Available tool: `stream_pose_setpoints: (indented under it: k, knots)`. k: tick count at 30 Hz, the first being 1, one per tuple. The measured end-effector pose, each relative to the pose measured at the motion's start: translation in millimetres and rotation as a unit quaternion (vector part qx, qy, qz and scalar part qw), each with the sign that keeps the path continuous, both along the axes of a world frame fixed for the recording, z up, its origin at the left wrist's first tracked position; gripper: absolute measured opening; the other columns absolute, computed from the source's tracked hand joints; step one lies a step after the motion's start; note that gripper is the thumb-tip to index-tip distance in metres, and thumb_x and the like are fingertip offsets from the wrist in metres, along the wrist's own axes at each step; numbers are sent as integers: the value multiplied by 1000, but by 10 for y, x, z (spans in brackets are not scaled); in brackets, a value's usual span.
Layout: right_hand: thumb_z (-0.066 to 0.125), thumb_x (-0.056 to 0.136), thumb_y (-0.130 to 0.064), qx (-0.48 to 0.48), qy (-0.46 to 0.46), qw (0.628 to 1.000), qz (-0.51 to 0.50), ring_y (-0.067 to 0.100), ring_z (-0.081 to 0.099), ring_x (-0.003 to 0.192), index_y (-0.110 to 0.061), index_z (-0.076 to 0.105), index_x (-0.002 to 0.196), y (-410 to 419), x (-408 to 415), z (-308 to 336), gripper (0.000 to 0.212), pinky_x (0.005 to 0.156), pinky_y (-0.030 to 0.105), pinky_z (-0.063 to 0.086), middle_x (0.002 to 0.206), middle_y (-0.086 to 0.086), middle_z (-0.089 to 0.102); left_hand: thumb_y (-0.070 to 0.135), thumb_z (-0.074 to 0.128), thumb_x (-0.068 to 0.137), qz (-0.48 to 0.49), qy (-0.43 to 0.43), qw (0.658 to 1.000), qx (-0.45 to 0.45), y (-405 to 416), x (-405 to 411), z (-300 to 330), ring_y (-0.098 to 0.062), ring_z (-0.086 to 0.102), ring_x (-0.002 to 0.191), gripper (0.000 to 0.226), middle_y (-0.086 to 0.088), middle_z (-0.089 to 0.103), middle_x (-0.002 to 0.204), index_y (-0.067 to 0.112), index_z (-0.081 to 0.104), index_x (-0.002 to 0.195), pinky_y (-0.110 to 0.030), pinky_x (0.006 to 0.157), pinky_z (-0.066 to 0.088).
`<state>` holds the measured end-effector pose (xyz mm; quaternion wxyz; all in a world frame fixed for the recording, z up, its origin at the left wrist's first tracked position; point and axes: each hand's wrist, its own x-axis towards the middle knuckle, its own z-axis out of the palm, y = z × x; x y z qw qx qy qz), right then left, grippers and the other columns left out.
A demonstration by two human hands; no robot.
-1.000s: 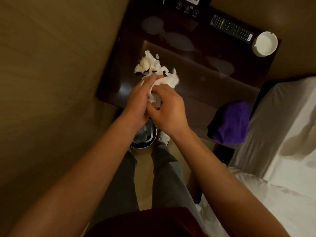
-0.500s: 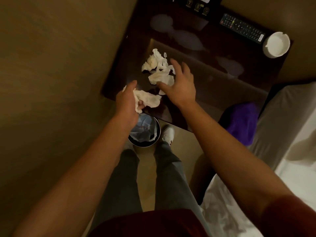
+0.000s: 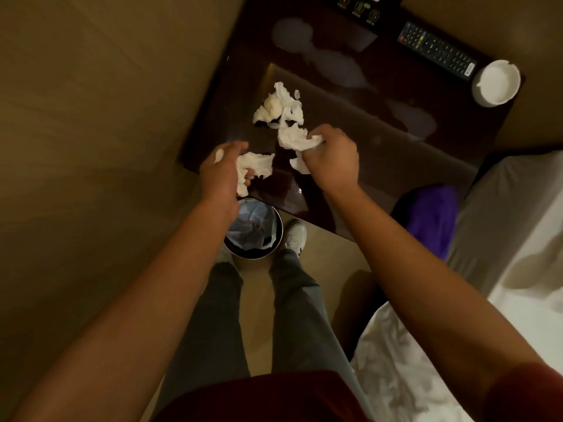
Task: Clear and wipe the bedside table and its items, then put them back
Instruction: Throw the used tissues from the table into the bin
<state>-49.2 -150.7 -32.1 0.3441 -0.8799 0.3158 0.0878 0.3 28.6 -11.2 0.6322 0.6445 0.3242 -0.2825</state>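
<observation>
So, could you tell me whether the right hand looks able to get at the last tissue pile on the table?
Probably yes: the pile lies just beyond the right hand with nothing between, though that hand already grips a tissue.

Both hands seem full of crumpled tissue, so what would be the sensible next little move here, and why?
Probably letting the left hand drop its tissue wad into the bin, which stands open just below it by the table's edge. The right hand already grips another tissue, and a tissue pile remains on the bedside table, so freeing a hand seems wise.
</observation>
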Motion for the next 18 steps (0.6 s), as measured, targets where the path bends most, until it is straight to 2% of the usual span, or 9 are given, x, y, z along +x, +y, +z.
stream_pose_setpoints:
  k: [4, 7, 8, 10, 12, 15, 18]
  knots:
    - [72, 85, -25, 31, -59, 998, 10, 19, 65, 94, -22, 72, 111, 37, -122, 281, 26, 75, 31, 48, 108, 1, 68, 30, 62, 101, -11, -3, 1000, -21, -24, 0, 56, -10, 62, 59, 16, 2, 71, 82, 18, 69, 93, -23, 52, 47]
    - [72, 86, -23, 48, -76, 995, 34, 18, 65, 96, -22, 73, 116, 175, -165, 437, 30, 80, 34, 53, 113, 0, 69, 30, 63, 100, -45, -22, 999, -20, -111, -30, 105, -11, 69, 65, 14, -1, 74, 85, 19, 70, 105, -25, 57, 53]
    - [72, 87, -24, 51, -78, 995, 41, 18, 66, 97, -21, 73, 117, 227, -170, 464, 30, 80, 34, 53, 114, 1, 69, 31, 63, 100, -47, -29, 998, -24, -135, -40, 118, -12, 72, 71, 16, -2, 76, 89, 19, 70, 109, -27, 60, 56]
    - [73, 88, -25, 55, -77, 994, 50, 19, 67, 98, -20, 74, 120, 336, -179, 493, 33, 81, 32, 52, 116, 2, 69, 39, 65, 98, -44, -25, 997, -54, -155, -54, 141, -16, 76, 92, 24, -3, 78, 103, 20, 71, 112, -33, 79, 61]
    - [74, 88, -24, 61, -81, 993, 55, 20, 68, 99, -18, 74, 122, 439, -182, 501, 35, 84, 34, 54, 117, 3, 70, 48, 66, 94, -57, -18, 995, -84, -144, -76, 166, -19, 74, 106, 32, -3, 78, 111, 22, 73, 112, -38, 92, 59]
    - [72, 85, -19, 82, -99, 990, 66, 19, 70, 96, -20, 71, 128, 567, -178, 523, 43, 83, 40, 57, 114, 1, 72, 42, 68, 95, -79, -60, 992, -83, -143, -144, 174, -13, 75, 103, 27, 1, 79, 106, 22, 74, 112, -27, 83, 60]
    - [71, 84, -21, 135, -121, 982, 60, 7, 70, 83, -26, 60, 140, 607, -153, 553, 57, 79, 30, 59, 111, -6, 73, 26, 67, 99, -61, -108, 992, -23, -108, -161, 138, -12, 75, 99, 21, -1, 78, 105, 17, 72, 116, -27, 82, 60]
